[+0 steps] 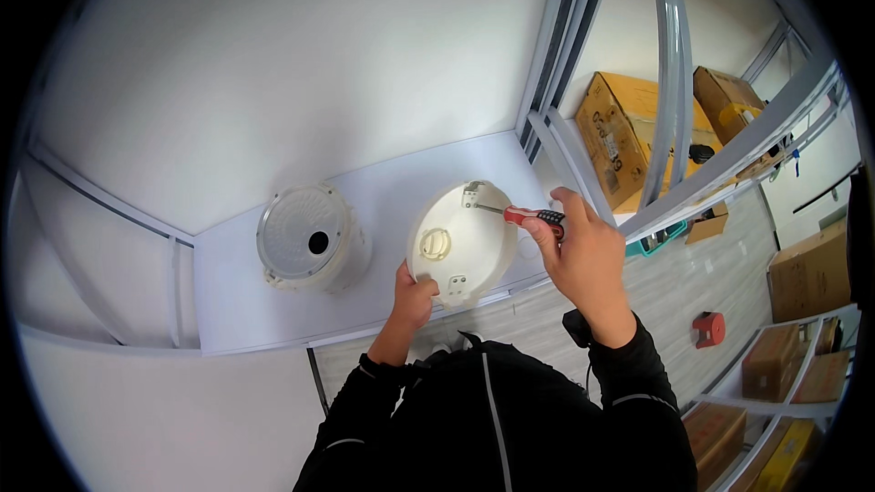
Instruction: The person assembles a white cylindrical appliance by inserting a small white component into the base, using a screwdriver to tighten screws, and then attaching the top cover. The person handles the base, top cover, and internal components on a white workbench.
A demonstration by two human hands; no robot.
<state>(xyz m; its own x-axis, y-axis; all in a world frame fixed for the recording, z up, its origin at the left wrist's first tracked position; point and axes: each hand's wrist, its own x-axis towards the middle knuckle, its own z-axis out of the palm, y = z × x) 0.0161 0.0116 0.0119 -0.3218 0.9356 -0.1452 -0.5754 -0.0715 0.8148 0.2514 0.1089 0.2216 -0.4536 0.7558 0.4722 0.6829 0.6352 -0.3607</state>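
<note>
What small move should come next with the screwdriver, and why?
Probably check the screwdriver is seated before turning it: its tip is at the small bracket, but the seating is too small to tell. The right grip holds its handle; the left grip holds the white shell by its rim.

Room lies between white bucket (296, 226) and cream shell (474, 241); a grey post (558, 36) seemingly bars the far-right corner.

The white cover (472, 246) looks smooth plastic, the screwdriver shaft (490, 209) metal.

Pale tabletop (241, 317) | left part | bears one white round drum (299, 230)
</note>
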